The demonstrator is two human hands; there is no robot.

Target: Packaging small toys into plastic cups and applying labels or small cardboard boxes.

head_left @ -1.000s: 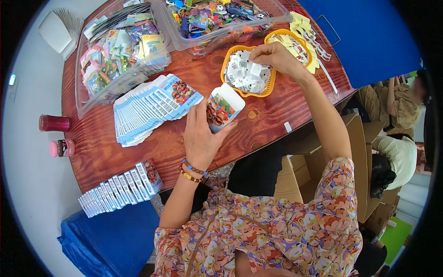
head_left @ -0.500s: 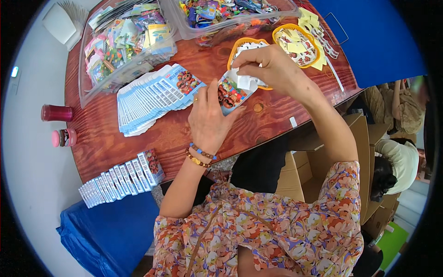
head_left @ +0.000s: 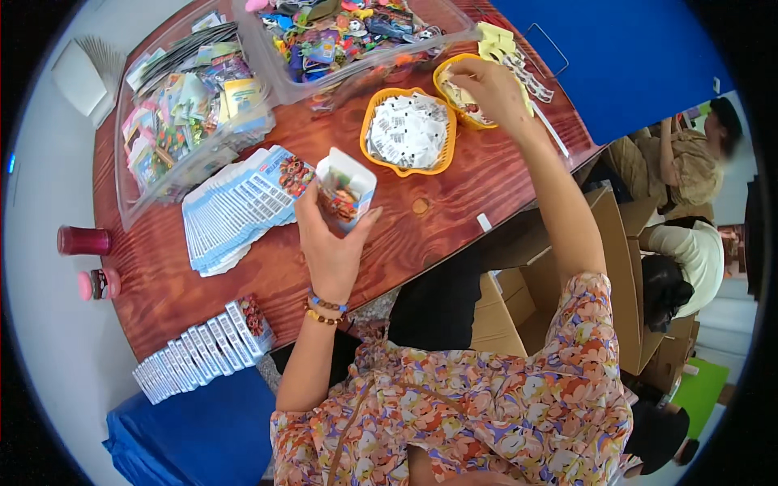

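Observation:
My left hand (head_left: 332, 255) is wrapped round a small printed cardboard box (head_left: 347, 197), whose open top shows a white inside and colourful contents. Over the right-hand yellow basket (head_left: 472, 119) reaches my right hand (head_left: 494, 91), its fingertips bent together among pale yellow paper pieces; whether they hold any is hidden. The nearer yellow basket (head_left: 448, 152) is full of small white packets (head_left: 405, 130) with dark print. Left of the box, a fanned stack of flat blue-and-white cartons (head_left: 239, 206) lies on the wooden table (head_left: 405, 243).
Two clear plastic bins stand at the back: one with mixed packets (head_left: 190, 113), one with colourful small toys (head_left: 340, 32). A row of filled-out boxes (head_left: 198, 352) stands at the front left. Two jars (head_left: 83, 240) sit by the wall; an open carton (head_left: 527, 312) is below right.
My right hand has left the box, where it held a white packet, and moved to the right-hand basket. The packet is out of its fingers. My left hand and box shifted left and down.

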